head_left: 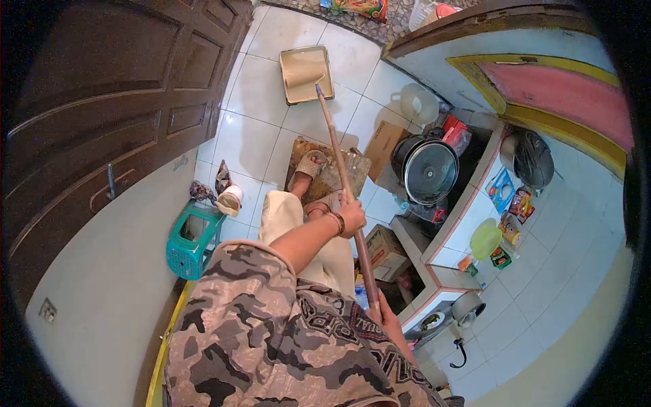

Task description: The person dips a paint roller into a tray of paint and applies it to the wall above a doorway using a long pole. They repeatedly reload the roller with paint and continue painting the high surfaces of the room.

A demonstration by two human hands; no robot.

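A paint roller point(303, 72) on a long wooden pole point(341, 157) rests in a paint tray point(327, 60) of cream paint on the floor. My left hand point(351, 218), with a bracelet at its wrist, is closed around the middle of the pole. Lower down, close to my body, my right hand point(388, 320) grips the pole near its end; part of it is hidden by the shirt. The pole slants from my right side up to the tray. My feet in sandals stand on a stained board point(352, 165).
A brown door point(135, 88) lines the left, with a teal stool point(182, 252) below. A white paint-marked container point(230, 200) sits beside it. To the right are a cardboard piece point(386, 144), a large lidded pot point(431, 171), a carton point(383, 252) and a tiled counter point(536, 271) with packets.
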